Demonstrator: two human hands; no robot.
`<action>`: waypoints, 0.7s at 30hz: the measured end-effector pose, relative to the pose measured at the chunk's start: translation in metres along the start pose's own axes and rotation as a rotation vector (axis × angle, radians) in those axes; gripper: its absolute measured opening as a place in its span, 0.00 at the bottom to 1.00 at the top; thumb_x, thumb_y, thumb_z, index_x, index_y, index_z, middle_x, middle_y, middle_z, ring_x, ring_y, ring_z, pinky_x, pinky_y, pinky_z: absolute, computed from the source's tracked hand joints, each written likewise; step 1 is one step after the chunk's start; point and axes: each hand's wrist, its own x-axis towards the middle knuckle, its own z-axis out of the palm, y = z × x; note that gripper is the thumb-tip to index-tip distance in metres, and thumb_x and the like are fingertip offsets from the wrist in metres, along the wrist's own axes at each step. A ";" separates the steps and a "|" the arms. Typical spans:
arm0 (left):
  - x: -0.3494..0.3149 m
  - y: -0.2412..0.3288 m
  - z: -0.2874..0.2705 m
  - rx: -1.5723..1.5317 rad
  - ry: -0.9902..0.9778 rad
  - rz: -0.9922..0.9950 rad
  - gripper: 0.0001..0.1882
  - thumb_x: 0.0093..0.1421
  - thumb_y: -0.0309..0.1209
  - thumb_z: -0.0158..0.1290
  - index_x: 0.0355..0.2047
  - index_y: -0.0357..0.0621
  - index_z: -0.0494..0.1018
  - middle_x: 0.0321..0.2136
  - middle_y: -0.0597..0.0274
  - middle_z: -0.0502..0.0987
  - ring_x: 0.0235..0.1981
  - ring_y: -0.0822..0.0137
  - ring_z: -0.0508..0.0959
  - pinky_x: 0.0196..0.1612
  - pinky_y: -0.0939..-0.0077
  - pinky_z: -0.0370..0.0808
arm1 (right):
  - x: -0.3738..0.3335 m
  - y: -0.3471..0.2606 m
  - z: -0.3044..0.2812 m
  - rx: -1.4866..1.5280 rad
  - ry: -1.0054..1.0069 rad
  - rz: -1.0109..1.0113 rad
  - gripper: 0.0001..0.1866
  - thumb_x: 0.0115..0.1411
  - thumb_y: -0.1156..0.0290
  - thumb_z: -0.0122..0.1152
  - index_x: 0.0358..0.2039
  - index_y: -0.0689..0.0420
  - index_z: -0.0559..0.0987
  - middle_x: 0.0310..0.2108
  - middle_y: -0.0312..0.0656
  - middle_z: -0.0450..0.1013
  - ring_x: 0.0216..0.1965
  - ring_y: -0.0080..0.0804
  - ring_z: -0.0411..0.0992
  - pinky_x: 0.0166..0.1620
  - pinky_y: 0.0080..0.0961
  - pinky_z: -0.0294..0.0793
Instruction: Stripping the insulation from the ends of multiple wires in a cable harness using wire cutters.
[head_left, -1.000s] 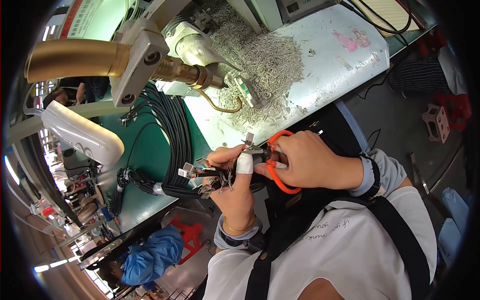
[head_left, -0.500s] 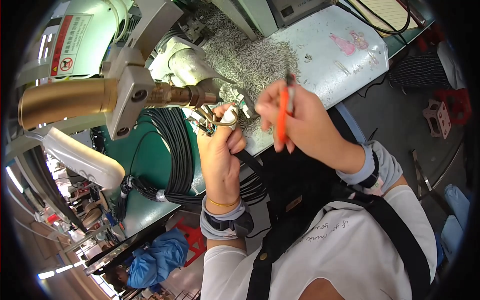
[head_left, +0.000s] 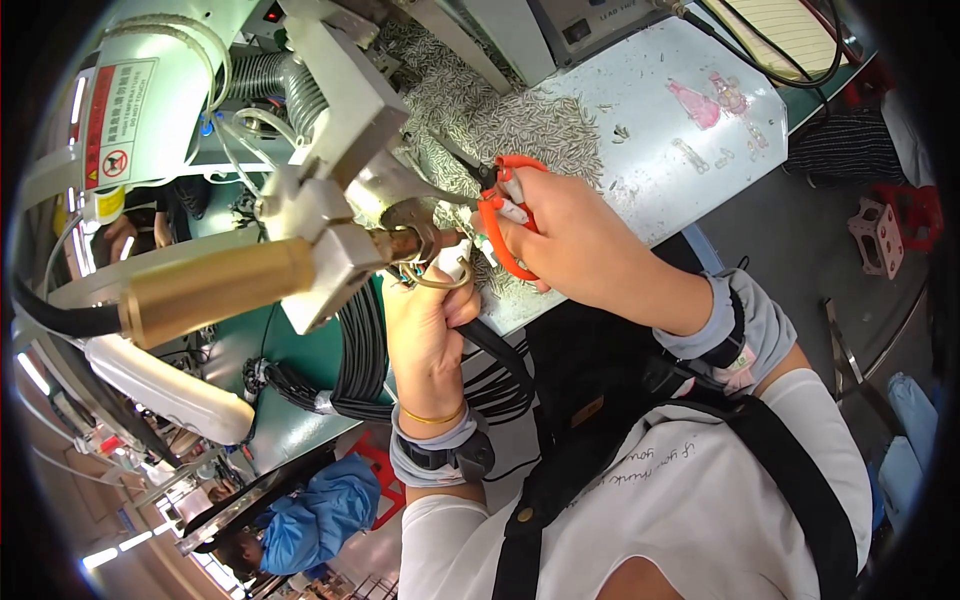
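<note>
Green bench (head_left: 310,355) is biggest, w/ a pale metal sheet (head_left: 650,190) on top, its near edge slanting in front of the person. Brass-and-steel machine (head_left: 220,290) overhangs the sheet's L edge. Pile of small metal pieces (head_left: 545,130) covers the sheet's L half, thinning twd the R corners. White lamp (head_left: 170,390) sits L of the machine's lower side. Black cable coil (head_left: 360,350) is on the bench, just outside the sheet's near L corner.

R hand (head_left: 575,230): forearm slants up-left across the sheet's near edge, wrist abt straight, back of hand up, fingers wrapped around red-handled cutters (head_left: 488,215). Handles stand apart; dark tips aim up-left over the pile. L hand (head_left: 425,330): forearm nearly vertical, hand at the sheet's near L corner under the nozzle, fingers curled on black cables (head_left: 490,345) trailing out the lower R side, past the near edge. Fingertips partly hidden; can't tell exactly what they pinch. Bent brass tube (head_left: 435,283) loops in front of that hand. Smallest: white wrap (head_left: 455,258) on one L digit, near the cutters.
</note>
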 end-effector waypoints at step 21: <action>-0.036 -0.002 -0.004 -0.228 -0.041 -0.098 0.07 0.52 0.22 0.49 0.33 0.34 0.69 0.18 0.65 0.65 0.17 0.77 0.63 0.18 0.84 0.59 | -0.029 -0.008 0.001 0.312 -0.117 0.151 0.07 0.54 0.72 0.54 0.30 0.61 0.68 0.15 0.36 0.63 0.15 0.18 0.62 0.18 0.19 0.63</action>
